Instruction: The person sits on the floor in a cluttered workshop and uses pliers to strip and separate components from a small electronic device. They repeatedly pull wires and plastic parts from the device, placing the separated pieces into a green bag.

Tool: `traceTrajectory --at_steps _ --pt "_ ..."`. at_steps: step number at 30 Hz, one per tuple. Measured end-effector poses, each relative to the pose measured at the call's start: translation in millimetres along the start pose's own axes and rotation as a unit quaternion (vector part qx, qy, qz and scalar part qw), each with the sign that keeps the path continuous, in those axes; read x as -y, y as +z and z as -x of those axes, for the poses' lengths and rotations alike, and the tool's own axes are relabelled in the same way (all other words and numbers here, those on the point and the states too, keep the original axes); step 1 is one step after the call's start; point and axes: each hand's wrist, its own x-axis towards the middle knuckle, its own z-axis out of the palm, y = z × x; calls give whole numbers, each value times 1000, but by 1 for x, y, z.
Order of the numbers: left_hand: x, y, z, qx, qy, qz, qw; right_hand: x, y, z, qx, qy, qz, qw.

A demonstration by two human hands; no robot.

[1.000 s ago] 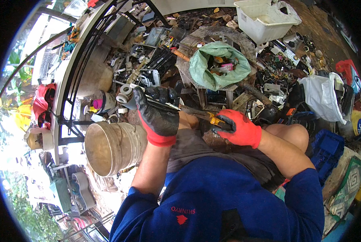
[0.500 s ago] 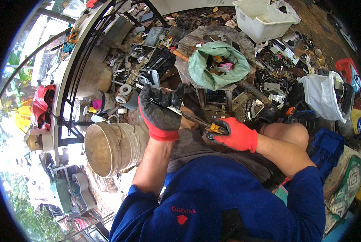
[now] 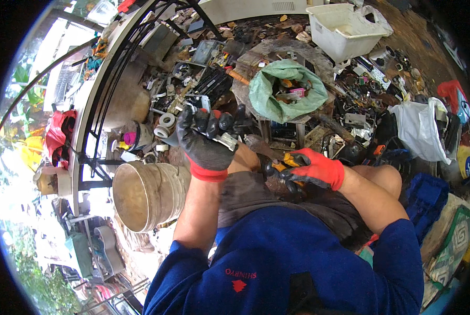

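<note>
My left hand [image 3: 206, 139], in a black-palmed red glove, has its fingers curled round a small whitish strip-like part [image 3: 226, 140]. One end of that part sticks out by the thumb side, toward the right. My right hand [image 3: 311, 169], gloved alike, grips pliers [image 3: 262, 147] by their yellow-orange and black handles. The handles are spread, and the dark, rusty jaws point left toward the held part. Whether the jaws touch it I cannot tell. Both hands are above my lap.
Beyond my hands a green sack [image 3: 264, 100] with its mouth rolled open holds scraps on a worn wooden stool [image 3: 245, 63]. A dirty bucket [image 3: 140, 197] lies tipped at left. A white tub [image 3: 340, 39], a white bag [image 3: 421, 128] and heaps of scrap parts surround the stool.
The plier handles have spread apart, and my right hand has shifted slightly right. The left hand's fingers have turned a little, showing more of the whitish part.
</note>
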Motion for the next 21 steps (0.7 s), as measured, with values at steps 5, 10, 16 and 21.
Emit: traceTrajectory --at_steps 5,10,16,21 --pt "-18 -32 1 78 -44 -55 994 -18 -13 6 -153 -12 447 881" --pt "-17 -38 6 -4 -36 -77 996 -5 -26 9 -124 85 436 887" --pt "-21 -46 9 -52 -46 -77 995 -8 -21 8 -214 -17 730 649" --pt "-18 -51 7 -27 -94 -71 993 -7 -28 2 -217 -64 758 612"
